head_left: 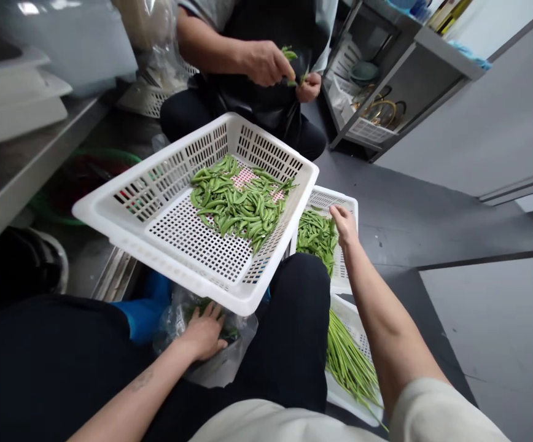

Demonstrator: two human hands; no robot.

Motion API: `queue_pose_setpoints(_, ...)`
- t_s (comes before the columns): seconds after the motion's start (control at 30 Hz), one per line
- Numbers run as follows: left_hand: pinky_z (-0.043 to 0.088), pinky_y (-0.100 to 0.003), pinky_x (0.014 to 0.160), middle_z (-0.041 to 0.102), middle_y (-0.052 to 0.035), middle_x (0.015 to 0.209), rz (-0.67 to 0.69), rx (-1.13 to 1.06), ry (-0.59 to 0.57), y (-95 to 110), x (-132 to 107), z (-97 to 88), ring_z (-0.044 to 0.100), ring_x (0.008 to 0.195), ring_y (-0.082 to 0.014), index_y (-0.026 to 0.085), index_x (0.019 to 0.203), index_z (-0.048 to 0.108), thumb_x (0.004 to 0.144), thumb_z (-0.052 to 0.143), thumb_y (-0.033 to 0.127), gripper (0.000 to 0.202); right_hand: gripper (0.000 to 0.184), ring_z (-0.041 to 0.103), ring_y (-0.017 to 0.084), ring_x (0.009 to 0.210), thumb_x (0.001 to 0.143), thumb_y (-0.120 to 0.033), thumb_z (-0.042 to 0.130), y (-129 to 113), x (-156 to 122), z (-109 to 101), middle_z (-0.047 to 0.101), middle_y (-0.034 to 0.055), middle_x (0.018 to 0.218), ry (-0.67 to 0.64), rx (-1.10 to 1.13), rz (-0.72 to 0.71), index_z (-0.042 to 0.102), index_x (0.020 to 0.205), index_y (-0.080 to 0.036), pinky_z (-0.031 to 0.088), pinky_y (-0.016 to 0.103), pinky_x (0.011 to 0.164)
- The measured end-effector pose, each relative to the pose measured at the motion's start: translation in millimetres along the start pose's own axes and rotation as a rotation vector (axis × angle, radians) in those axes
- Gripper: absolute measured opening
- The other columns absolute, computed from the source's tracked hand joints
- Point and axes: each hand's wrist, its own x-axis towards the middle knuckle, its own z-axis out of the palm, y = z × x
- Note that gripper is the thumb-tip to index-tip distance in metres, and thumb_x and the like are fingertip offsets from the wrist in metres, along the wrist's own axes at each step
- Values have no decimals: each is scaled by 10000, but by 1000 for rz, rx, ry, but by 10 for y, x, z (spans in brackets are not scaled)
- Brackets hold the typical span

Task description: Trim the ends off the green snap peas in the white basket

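Note:
My left hand (206, 331) is low between my knees, fingers spread over the mouth of a clear plastic bag (234, 362) with some green scraps inside. Nothing shows in its grip. My right hand (344, 224) reaches to the right edge of a lower white basket (350, 202) holding green pea pods (317, 236). Its fingers look stretched out, and I see nothing held in them. A large white perforated basket (178, 276) sits tilted in front of me, above my knees, with a heap of snap peas (243, 202) toward its far right side.
Opposite, a co-worker in a dark apron holds green pods in both hands (266, 64). Long green stems (349, 356) lie in another white basket at my right. A metal counter (27, 159) stands left, a green-rimmed tub (110, 153) below it, a metal shelf (386, 80) at back right.

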Motion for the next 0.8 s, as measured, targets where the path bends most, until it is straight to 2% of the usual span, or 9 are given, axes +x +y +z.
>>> queue_pose_setpoints(0.1, 362, -519, 1010, 624, -240, 1216, -15, 21, 36, -18, 40, 75, 538, 1194, -360, 103, 1095, 676, 819, 441, 229, 384, 193, 584, 154, 819, 730, -299, 603, -344, -23, 271, 657, 65, 907, -57, -159, -309, 635, 857, -157, 463, 301, 778)
queue_pose_setpoints(0.17, 448, -457, 912, 696, -229, 1045, -27, 19, 53, -40, 52, 98, 636, 1039, -336, 101, 986, 705, 803, 409, 144, 351, 182, 590, 151, 797, 790, -295, 561, -617, -123, 594, 667, 60, 900, -347, -292, -476, 658, 865, -161, 460, 305, 783)
queue_pose_setpoints(0.23, 474, -421, 861, 703, -212, 1023, -31, 20, 76, -63, 49, 86, 652, 997, -321, 112, 988, 696, 775, 421, 110, 348, 160, 602, 160, 809, 812, -245, 551, -838, -284, 998, 674, 61, 897, -738, -502, -619, 676, 865, -161, 457, 302, 768)
queue_pose_setpoints(0.27, 476, -416, 857, 701, -204, 1037, -28, 20, 91, -72, 38, 68, 649, 1003, -319, 122, 994, 691, 767, 434, 111, 344, 150, 607, 174, 822, 813, -216, 550, -910, -378, 1212, 674, 74, 913, -864, -641, -701, 683, 850, -156, 456, 307, 756)
queue_pose_setpoints(0.37, 484, -406, 837, 710, -186, 992, -3, 15, 128, -91, -48, -14, 656, 974, -310, 150, 931, 703, 764, 451, 125, 303, 207, 623, 235, 892, 837, -143, 487, -950, -651, 1788, 665, 132, 992, -1053, -1031, -858, 692, 864, -135, 469, 330, 716)
queue_pose_setpoints(0.47, 495, -394, 780, 716, -168, 836, 31, 7, 142, -106, -221, -135, 675, 879, -307, 165, 785, 710, 747, 478, 149, 236, 259, 635, 255, 914, 833, -73, 453, -850, -816, 2111, 646, 177, 1063, -1119, -1244, -912, 681, 949, -107, 486, 345, 723)
queue_pose_setpoints(0.53, 492, -387, 738, 701, -141, 756, 55, -1, 148, -110, -369, -243, 674, 818, -306, 178, 711, 696, 725, 530, 218, 172, 255, 638, 256, 908, 818, -66, 478, -822, -843, 2154, 651, 174, 1048, -1122, -1265, -918, 673, 976, -114, 485, 340, 722)
queue_pose_setpoints(0.63, 468, -350, 675, 677, -96, 801, 86, -48, 164, -90, -598, -437, 656, 755, -264, 203, 712, 678, 712, 568, 293, 143, 216, 629, 240, 864, 781, -124, 575, -927, -807, 2024, 670, 120, 946, -1095, -1158, -822, 662, 978, -145, 453, 306, 690)
queue_pose_setpoints(0.8, 373, -269, 579, 612, -15, 790, 246, -231, 227, 21, -908, -818, 572, 679, -162, 204, 599, 547, 756, 530, 299, 183, 175, 551, 121, 715, 766, -200, 649, -1258, -809, 1650, 621, -2, 785, -1111, -633, -628, 640, 936, -162, 370, 233, 661)
